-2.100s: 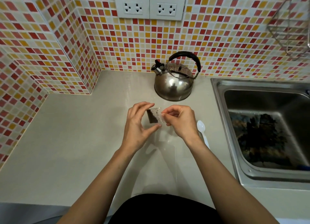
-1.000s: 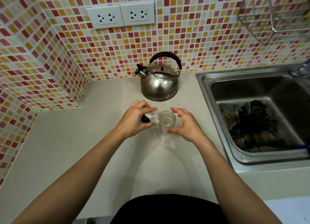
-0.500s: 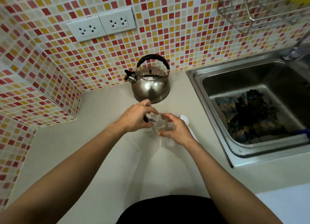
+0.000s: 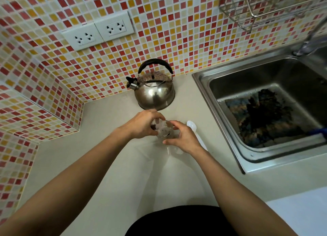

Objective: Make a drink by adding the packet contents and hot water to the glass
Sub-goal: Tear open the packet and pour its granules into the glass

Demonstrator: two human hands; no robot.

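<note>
A small clear glass [image 4: 165, 130] stands on the beige counter in the middle of the head view. My right hand [image 4: 184, 138] wraps around its right side. My left hand [image 4: 143, 124] pinches a small clear packet [image 4: 155, 126] with dark contents, tipped over the glass rim. A few dark bits lie inside the glass. The steel kettle [image 4: 154, 92] with a black handle stands just behind my hands.
A white plastic spoon [image 4: 193, 128] lies on the counter right of the glass, partly under my right wrist. A steel sink [image 4: 203, 81] with a dark cloth inside is to the right. Tiled walls with two sockets close the back and left.
My hands went from tearing the packet to the glass: the right hand closed around the glass and the left tipped the packet over its rim. The view swung left and tilted.
</note>
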